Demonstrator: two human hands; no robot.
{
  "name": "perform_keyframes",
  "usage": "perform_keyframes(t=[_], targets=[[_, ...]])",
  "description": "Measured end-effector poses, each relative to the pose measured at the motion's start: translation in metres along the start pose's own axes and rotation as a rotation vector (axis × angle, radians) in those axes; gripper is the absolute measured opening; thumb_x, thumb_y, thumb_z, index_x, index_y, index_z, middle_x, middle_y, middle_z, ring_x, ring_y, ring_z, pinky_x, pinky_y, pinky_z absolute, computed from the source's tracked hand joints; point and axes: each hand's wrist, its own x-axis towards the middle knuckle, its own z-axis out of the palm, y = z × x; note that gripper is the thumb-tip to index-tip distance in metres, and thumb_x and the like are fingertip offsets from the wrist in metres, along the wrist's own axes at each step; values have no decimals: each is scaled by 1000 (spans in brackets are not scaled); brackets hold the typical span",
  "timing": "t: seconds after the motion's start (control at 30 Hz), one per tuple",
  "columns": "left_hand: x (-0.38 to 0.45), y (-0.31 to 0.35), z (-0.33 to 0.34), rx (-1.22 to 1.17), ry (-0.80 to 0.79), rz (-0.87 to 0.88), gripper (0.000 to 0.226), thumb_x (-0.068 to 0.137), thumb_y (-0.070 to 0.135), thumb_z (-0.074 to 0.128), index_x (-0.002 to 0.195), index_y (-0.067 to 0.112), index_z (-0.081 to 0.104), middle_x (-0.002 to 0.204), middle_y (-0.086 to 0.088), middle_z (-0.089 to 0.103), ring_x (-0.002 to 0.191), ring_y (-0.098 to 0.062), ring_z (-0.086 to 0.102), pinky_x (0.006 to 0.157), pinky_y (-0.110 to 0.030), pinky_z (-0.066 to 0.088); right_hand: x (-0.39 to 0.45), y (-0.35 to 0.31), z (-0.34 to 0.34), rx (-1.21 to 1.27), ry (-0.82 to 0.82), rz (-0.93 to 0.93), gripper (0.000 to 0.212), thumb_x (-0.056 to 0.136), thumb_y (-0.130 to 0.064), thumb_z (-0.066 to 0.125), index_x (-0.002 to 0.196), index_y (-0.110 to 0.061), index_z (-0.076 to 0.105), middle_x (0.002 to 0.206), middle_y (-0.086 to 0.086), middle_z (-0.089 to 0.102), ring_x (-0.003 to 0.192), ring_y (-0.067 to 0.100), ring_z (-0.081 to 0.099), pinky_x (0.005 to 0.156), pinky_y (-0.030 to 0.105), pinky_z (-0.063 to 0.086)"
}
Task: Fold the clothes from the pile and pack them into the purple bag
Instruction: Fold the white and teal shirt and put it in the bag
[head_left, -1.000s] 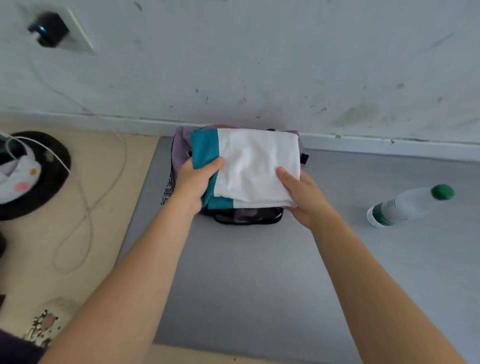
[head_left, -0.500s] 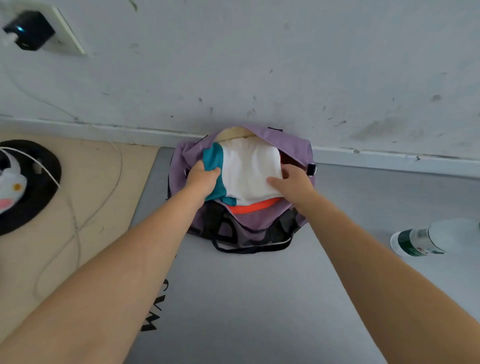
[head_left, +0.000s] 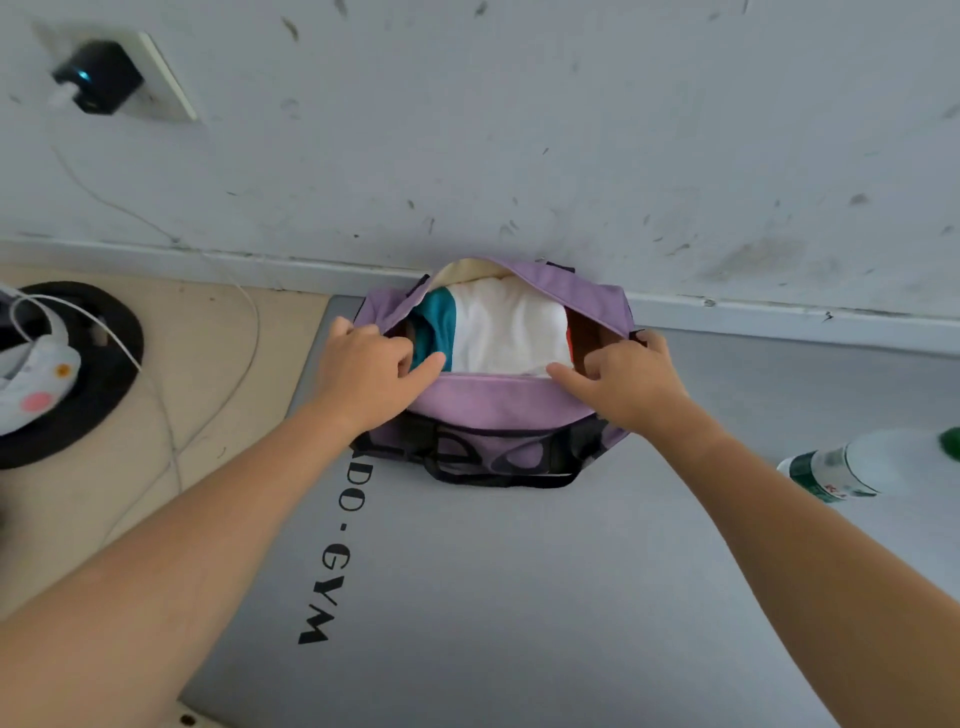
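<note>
The purple bag (head_left: 493, 405) sits open on a grey mat, pushed against the wall. Inside it lies a folded white and teal garment (head_left: 504, 327), with something orange-red showing at its right edge. My left hand (head_left: 363, 374) is at the left end of the opening, fingers curled over the bag's near rim. At the right end my right hand (head_left: 628, 384) curls its fingers on the same rim. Neither hand holds the garment. No pile of clothes is in view.
The grey mat (head_left: 519, 597) bears black lettering. A plastic bottle (head_left: 857, 462) with a green cap lies on it to the right. On the left floor sit a black round base (head_left: 104, 374) and white cable. A charger (head_left: 98, 78) is plugged into the wall.
The folded garment went from above the bag down into it. Both hands let go of it and moved to the bag's near rim, which now hides the orange item below.
</note>
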Motion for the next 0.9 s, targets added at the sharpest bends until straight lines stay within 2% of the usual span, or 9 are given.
perform_keyframes(t=[0.1,0.17,0.23,0.27,0.33,0.47,0.67,0.77,0.9], targets=[[-5,0,-6,-68,-112,34,60,88,69,30,49,24,38,50,12,43,77,-22,43,83,-36,34,-7,4,-9,126,-24,-59,58,97,-56,31,49,-23,31,46,-1,41,56,17,49,99,33,31],[-5,2,-10,-3,-248,37,66,90,70,19,54,24,50,56,10,53,78,-20,44,89,-35,34,-10,6,-19,-63,-136,-149,46,101,-46,27,56,-37,35,57,0,46,65,20,54,103,40,33],[-1,2,-14,165,-343,13,77,91,70,5,76,21,63,73,3,66,80,-20,55,99,-41,33,-14,7,-24,-242,-212,-142,40,97,-45,15,92,-48,55,77,0,53,80,21,56,103,43,32],[1,2,-15,215,-359,-33,79,91,69,5,94,18,65,87,-2,70,88,-22,60,103,-43,32,-13,7,-24,-309,-204,-105,47,95,-48,12,119,-39,52,92,1,56,88,22,56,101,43,31],[5,4,-18,230,-347,-143,79,92,72,11,124,12,51,97,-6,70,97,-25,63,103,-44,30,-10,3,-25,-278,-92,23,62,95,-56,13,138,-20,39,123,6,55,100,25,58,97,43,31],[10,16,-39,199,-298,-229,84,87,78,13,134,14,39,64,2,53,70,-25,56,98,-45,33,-12,1,-37,-223,92,80,73,91,-66,15,143,-16,28,136,5,51,91,28,65,89,43,33],[-31,41,-86,165,-285,-207,81,86,79,15,133,17,39,53,6,45,57,-22,44,104,-44,29,-78,1,-71,-151,87,149,84,81,-74,10,148,-24,20,149,-4,40,89,22,67,88,43,32],[-59,67,-110,126,-313,-205,80,86,79,17,132,18,39,53,7,45,58,-22,44,106,-43,29,-127,2,-89,-136,74,178,80,82,-73,12,148,-27,19,151,-6,38,93,24,67,86,43,31],[-100,101,-132,83,-340,-166,80,86,80,19,132,17,38,66,0,63,75,-25,65,109,-44,26,-194,4,-104,-108,65,232,74,86,-70,17,147,-27,23,150,-5,39,98,27,66,87,43,30]])
